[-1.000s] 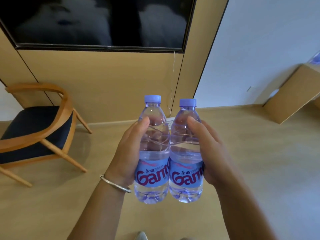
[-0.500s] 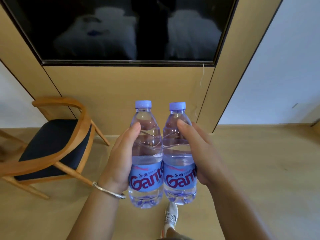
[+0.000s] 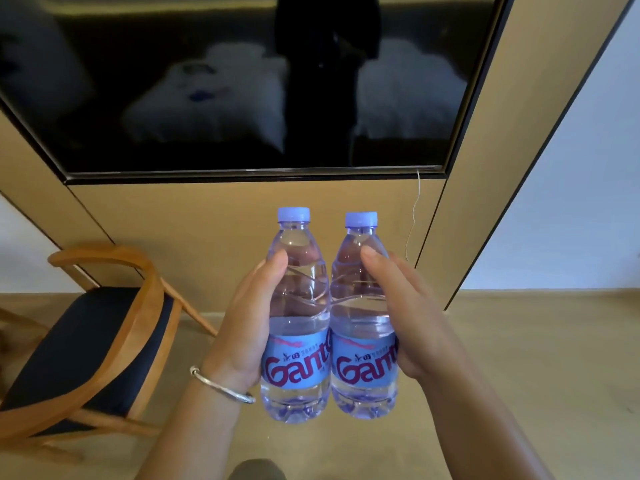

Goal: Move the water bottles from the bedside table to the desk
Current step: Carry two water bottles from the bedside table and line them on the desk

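Two clear water bottles with lilac caps and blue labels stand upright side by side in front of me, touching each other, held above the floor. My left hand (image 3: 247, 323) grips the left bottle (image 3: 297, 327), thumb across its front and a silver bangle on the wrist. My right hand (image 3: 408, 317) grips the right bottle (image 3: 360, 323) from the right side, thumb on its shoulder. No desk or bedside table shows in the head view.
A wooden armchair (image 3: 104, 341) with a dark seat stands at the left on the tan floor. Ahead is a wood-panelled wall (image 3: 207, 230) with a large dark screen (image 3: 242, 81). A thin cord (image 3: 414, 216) hangs below the screen's right corner.
The view has turned left and closer to the panelled wall: the screen looms larger, the chair has shifted right, the wooden block at the right is gone. Both bottles stay held together.
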